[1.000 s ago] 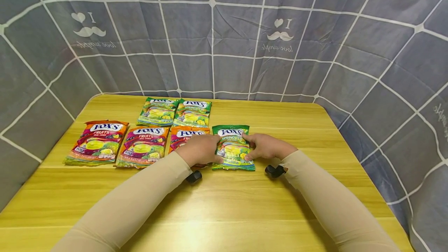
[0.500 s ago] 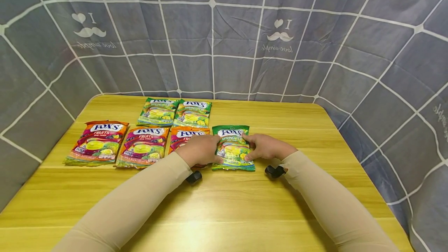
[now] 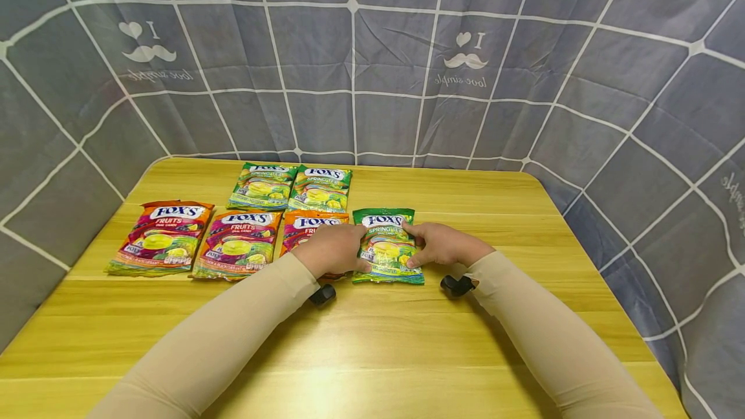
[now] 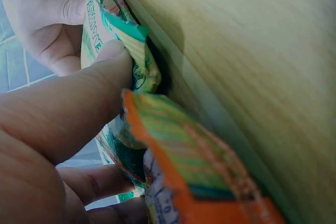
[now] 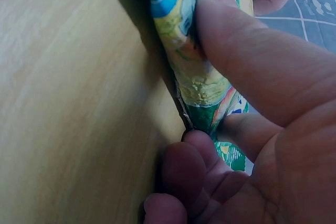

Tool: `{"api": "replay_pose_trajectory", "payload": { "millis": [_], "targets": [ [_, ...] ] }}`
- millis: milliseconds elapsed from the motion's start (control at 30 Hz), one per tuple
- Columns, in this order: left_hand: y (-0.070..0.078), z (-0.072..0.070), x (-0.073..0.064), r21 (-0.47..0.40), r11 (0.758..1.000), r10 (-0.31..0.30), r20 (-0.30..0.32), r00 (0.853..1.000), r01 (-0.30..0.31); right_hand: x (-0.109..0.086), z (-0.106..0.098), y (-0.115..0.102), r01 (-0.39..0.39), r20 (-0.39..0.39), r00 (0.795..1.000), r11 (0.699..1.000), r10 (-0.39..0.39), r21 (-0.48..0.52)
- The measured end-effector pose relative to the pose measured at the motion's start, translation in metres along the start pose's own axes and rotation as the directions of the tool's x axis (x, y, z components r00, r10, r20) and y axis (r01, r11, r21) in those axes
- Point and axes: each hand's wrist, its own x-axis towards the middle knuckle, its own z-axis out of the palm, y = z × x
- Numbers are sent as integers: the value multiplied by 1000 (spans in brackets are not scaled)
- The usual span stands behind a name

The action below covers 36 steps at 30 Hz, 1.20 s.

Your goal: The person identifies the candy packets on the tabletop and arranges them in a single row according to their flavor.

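Observation:
A green Fox's Spring Tea candy bag [image 3: 385, 251] lies face up on the table between my hands. My left hand [image 3: 333, 249] holds its left side, with the thumb on the front and fingers at the edge. My right hand [image 3: 447, 244] grips the opposite side. In the right wrist view, the thumb [image 5: 218, 19] presses on the front while fingers curl at the bag's edge near the tabletop. Partly hidden behind my left hand is an orange-and-red Fox's Fruits candy bag [image 3: 305, 225]; its crimped end [image 4: 194, 150] shows close to the green bag in the left wrist view.
Two more Fruits bags, one at far left [image 3: 169, 238] and one beside it [image 3: 238, 244], continue the row leftward. Behind them lie two other Spring Tea bags, left [image 3: 263, 186] and right [image 3: 320, 189]. A grey checked curtain [image 3: 396, 70] surrounds the wooden table [image 3: 372, 354].

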Motion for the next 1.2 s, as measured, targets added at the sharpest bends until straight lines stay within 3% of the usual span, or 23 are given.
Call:
{"api": "replay_pose_trajectory", "payload": {
  "millis": [567, 667, 800, 933, 1067, 1200],
  "targets": [
    [-2, 0, 0, -33, 999, -12, 10, 1000, 13, -3, -2, -6, -23, -13, 1000, 1000, 24, 7],
    [-3, -2, 0, -43, 999, -15, 11, 1000, 15, -3, -3, -8, -35, -23, 999, 999, 34, -18],
    [-12, -8, 0, -39, 999, 11, -32, 999, -12, -4, -7, -11, -63, -34, 998, 994, 60, -85],
    [-32, -26, -2, -63, 998, -1, -90, 996, -5, -5, -14, -17, -89, -110, 991, 988, 76, -127],
    [-65, -50, -1, -119, 991, -81, -127, 989, 66, 4, -17, -28, -78, -211, 976, 986, 46, -148],
    [-99, -66, 3, -168, 978, -151, -144, 978, 127, 24, -14, -45, -70, -259, 965, 989, 33, -134]
  ]
}}
